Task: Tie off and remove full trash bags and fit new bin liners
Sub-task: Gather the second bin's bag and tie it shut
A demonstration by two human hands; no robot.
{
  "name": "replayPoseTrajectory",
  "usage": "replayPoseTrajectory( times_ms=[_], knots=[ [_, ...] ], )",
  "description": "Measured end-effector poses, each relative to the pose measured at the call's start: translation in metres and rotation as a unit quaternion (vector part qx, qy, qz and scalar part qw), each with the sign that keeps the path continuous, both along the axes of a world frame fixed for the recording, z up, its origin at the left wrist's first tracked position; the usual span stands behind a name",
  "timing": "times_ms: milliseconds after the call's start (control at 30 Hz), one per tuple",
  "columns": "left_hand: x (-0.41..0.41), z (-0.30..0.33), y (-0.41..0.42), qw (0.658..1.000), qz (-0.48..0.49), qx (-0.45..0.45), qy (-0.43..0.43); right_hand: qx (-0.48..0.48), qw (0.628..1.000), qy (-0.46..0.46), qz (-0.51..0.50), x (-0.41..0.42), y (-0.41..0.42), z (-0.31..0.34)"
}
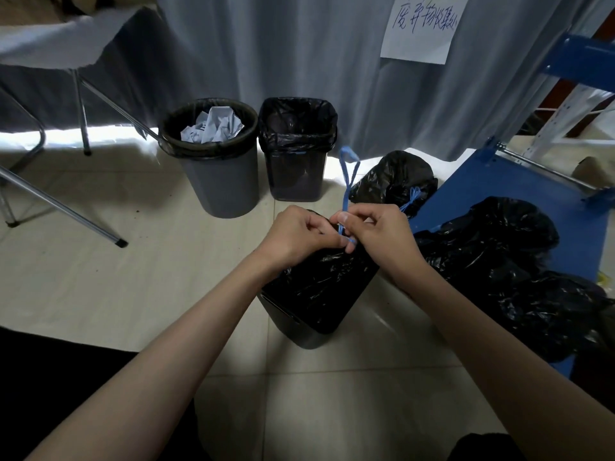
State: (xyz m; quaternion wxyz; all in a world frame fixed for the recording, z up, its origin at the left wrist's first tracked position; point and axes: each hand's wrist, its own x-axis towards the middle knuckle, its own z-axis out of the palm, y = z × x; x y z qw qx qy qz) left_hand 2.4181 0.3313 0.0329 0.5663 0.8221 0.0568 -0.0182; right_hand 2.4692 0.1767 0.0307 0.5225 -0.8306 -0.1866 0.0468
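At the bin (301, 327) at 6 o'clock of the two lined bins, the bag (319, 287) is being tied off, its blue drawstring (347, 181) being pinched by both the left hand (296, 239) and the right hand (376, 236); cinching, then lifting out, is likely being called for next.

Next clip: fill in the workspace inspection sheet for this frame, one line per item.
Surface: pale tiled floor.
Job's things: black bag in near bin, blue drawstring raised; round bin holding crumpled paper; lined square bin.
Clutter: tied bag; loose black bags on blue board.
Hands: left hand and right hand pinch the drawstring.
Cables: nothing seen.
Surroundings: grey curtain, handwritten sign, metal legs.
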Motion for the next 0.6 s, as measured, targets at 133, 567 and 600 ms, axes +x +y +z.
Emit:
replayPoseTrajectory(
  times_ms=[133,567,600],
  knots=[
    [0.005,-0.005,-0.011,0.968,0.025,0.227,-0.107,0.015,0.997,0.073,-0.019,0.004,-0.002,-0.004],
    [-0.003,-0.021,-0.027,0.885,0.039,0.366,-0.285,0.049,0.982,0.174,-0.052,0.005,-0.007,-0.001],
    [-0.002,-0.020,-0.026,0.893,0.033,0.355,-0.274,0.054,0.983,0.171,-0.050,0.005,-0.008,-0.001]
  ],
)
